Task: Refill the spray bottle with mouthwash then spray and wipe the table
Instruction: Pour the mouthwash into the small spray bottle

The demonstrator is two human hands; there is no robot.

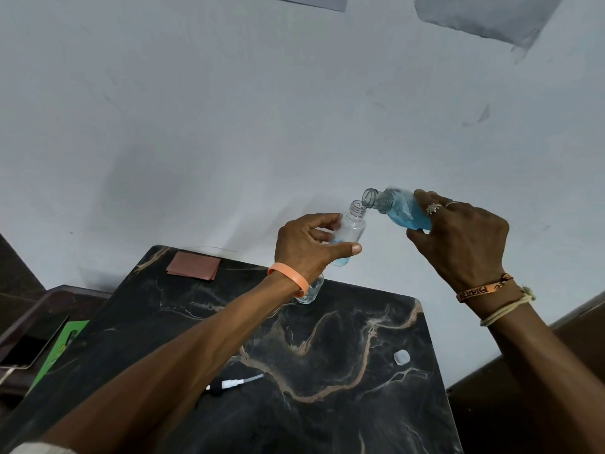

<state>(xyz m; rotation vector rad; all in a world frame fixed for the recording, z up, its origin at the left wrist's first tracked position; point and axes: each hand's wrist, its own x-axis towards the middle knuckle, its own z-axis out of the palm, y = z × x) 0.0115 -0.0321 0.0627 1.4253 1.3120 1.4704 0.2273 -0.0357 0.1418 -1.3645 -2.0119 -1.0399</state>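
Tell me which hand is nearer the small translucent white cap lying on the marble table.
Right. The right hand, holding the tilted blue mouthwash bottle, is above and slightly right of the cap. The left hand, holding the clear spray bottle, is farther up-left.

Plain domestic room is indicated: dark marble-patterned table [327, 371] set against bare pale painted wall [229, 126]; brown cloth [193, 265] is laid at far left corner.
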